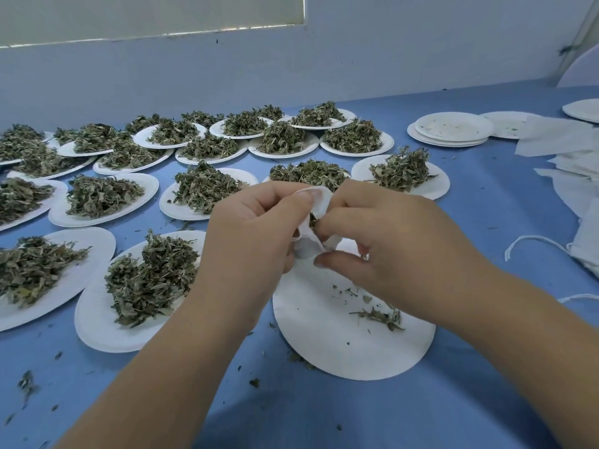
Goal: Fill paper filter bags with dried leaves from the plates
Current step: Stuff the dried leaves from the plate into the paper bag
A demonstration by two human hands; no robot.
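Observation:
A white paper filter bag (313, 222) with dark leaves showing at its mouth is held between both hands, above a nearly bare white plate (343, 345) that carries only a few leaf scraps (379, 314). My left hand (256, 228) grips the bag's left side with curled fingers. From the right, my right hand (385, 241) pinches the bag at its opening. Most of the bag is hidden by the fingers. Several white plates heaped with dried leaves (152, 280) cover the blue table to the left and behind.
A stack of used bare plates (450, 128) sits at the back right. Flat filter bags with white strings (570, 176) lie along the right edge. Leaf crumbs are scattered on the blue tabletop (97, 384). A pale wall rises behind the table.

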